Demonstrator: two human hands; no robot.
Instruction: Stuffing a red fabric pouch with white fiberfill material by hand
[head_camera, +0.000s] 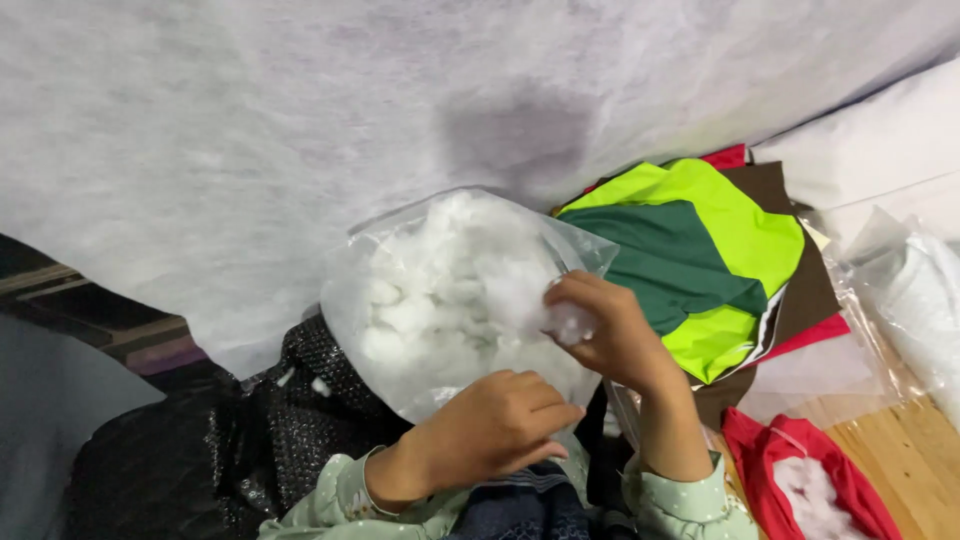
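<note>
A clear plastic bag (360, 300) full of white fluffy stuffing (440, 280) rests on my lap. My left hand (495, 425) grips the bag's lower edge, fingers curled. My right hand (610, 335) is at the bag's right side, pinching a small tuft of white stuffing (570, 322) between thumb and fingers. Both wrists wear pale green sleeves.
A large sheet of white non-woven fabric (300, 120) covers the top of the view. Felt sheets in lime green (740, 230), dark green, brown and red lie at right. A red fabric piece holding white stuffing (810, 480) lies on the wooden floor. Black sparkly cloth (250, 440) sits at lower left.
</note>
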